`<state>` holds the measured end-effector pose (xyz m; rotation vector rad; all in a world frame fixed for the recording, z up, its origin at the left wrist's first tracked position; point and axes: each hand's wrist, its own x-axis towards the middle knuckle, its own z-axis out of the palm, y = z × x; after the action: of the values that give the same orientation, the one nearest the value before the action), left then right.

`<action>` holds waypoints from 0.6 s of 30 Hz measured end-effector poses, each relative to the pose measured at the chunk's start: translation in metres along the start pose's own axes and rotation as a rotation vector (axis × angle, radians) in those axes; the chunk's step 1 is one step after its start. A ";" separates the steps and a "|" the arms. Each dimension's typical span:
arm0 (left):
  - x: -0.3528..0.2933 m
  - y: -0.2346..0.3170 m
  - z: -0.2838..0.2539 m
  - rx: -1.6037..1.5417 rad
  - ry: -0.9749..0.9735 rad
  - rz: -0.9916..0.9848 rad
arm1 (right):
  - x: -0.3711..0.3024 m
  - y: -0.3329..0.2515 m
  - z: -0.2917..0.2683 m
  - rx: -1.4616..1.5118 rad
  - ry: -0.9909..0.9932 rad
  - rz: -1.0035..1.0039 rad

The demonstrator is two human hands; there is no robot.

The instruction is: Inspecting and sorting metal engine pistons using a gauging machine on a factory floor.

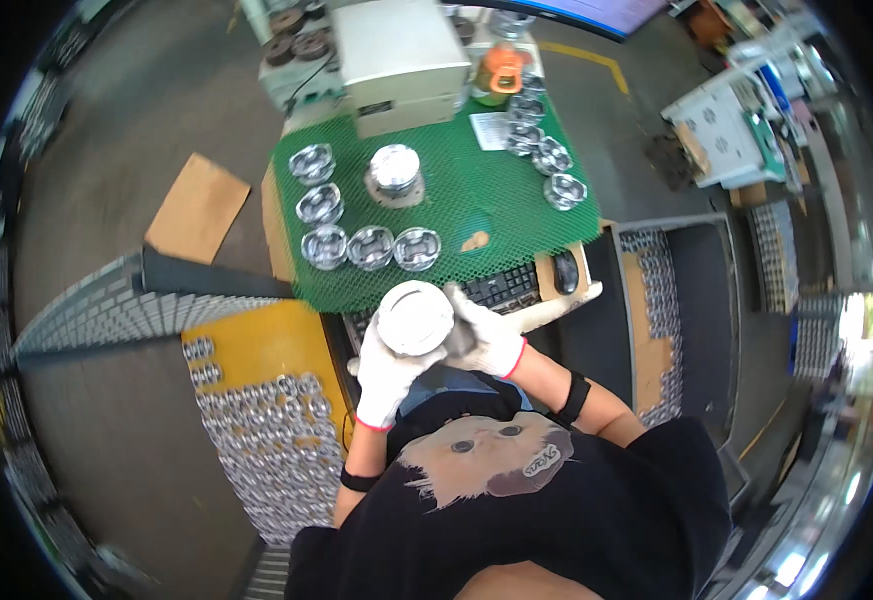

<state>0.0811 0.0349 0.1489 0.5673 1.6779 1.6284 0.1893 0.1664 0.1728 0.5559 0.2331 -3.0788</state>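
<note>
A shiny round metal piston [415,318] is held up between my two white-gloved hands, its bright top face turned upward. My left hand [388,372] is closed around its left and lower side. On its right side, my right hand [489,340] grips with fingers curled against it; the palm side of that glove looks grey. Just beyond my hands, a row of similar pistons [371,247] sits on the green mesh mat [476,200]. Another piston [394,168] stands on a grey round base farther back.
Below the mat's front edge lie a keyboard [501,288] and a mouse [565,272]. A white box-shaped machine [401,65] and an orange-topped bottle [499,75] stand at the back. Many pistons fill a yellow board [266,340] at left; a dark bin [701,310] stands at right.
</note>
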 end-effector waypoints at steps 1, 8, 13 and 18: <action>-0.003 -0.008 0.001 -0.018 0.038 -0.007 | -0.001 0.002 -0.015 -0.003 0.145 -0.052; -0.032 -0.123 -0.033 0.365 -0.309 -0.443 | -0.005 -0.013 -0.073 -1.071 0.391 0.247; -0.003 -0.146 -0.015 -0.833 -0.025 -0.835 | 0.052 0.008 -0.036 -2.262 0.241 -0.240; 0.049 -0.139 0.013 -1.450 0.105 -0.773 | 0.092 0.025 -0.059 -2.715 0.278 -0.229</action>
<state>0.0826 0.0650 0.0040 -0.7878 0.2978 1.7247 0.1248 0.1526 0.0827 0.3719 2.9312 -0.3180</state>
